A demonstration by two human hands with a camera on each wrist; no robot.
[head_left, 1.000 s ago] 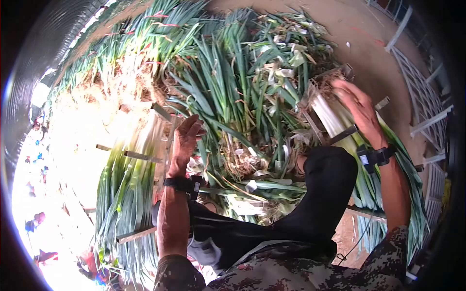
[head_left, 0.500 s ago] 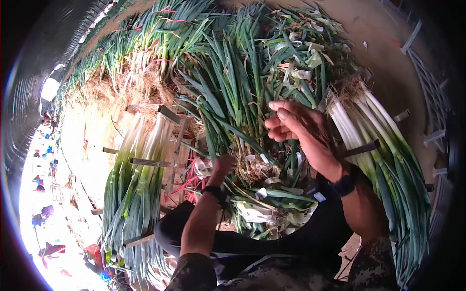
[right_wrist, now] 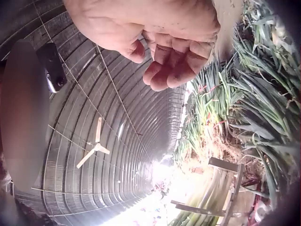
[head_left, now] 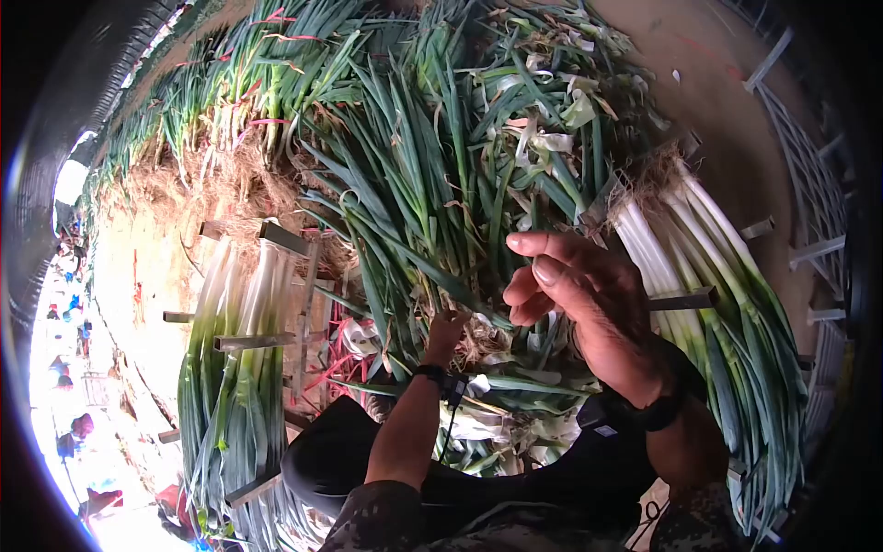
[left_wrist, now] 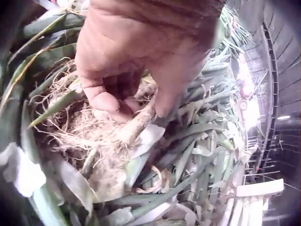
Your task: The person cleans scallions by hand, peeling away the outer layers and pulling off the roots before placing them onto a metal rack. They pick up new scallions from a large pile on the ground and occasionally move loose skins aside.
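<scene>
At the root end of the middle leek pile (head_left: pixel 405 175), my left hand (head_left: pixel 445 337) reaches down. In the left wrist view the left hand (left_wrist: pixel 141 47) pinches a pale leek stem (left_wrist: pixel 136 126) between thumb and fingertips, beside tangled roots (left_wrist: pixel 75 125). My right hand (head_left: pixel 593 308) hangs in the air to the right of the pile, fingers loosely bent and nothing in them. The right wrist view shows that hand (right_wrist: pixel 160 40) with an empty palm.
Metal-barred racks hold trimmed leeks at left (head_left: pixel 244 368) and right (head_left: pixel 727 322). Red-tied bundles (head_left: pixel 239 110) lie at the upper left. Loose leaves and peelings (head_left: pixel 561 120) cover the upper right, and red strips (head_left: pixel 331 363) lie near the left knee.
My left hand has moved right from beside the left rack to the pile's root end and pinches a stem. My right hand has left the right rack's leeks and hovers nearer the middle.
</scene>
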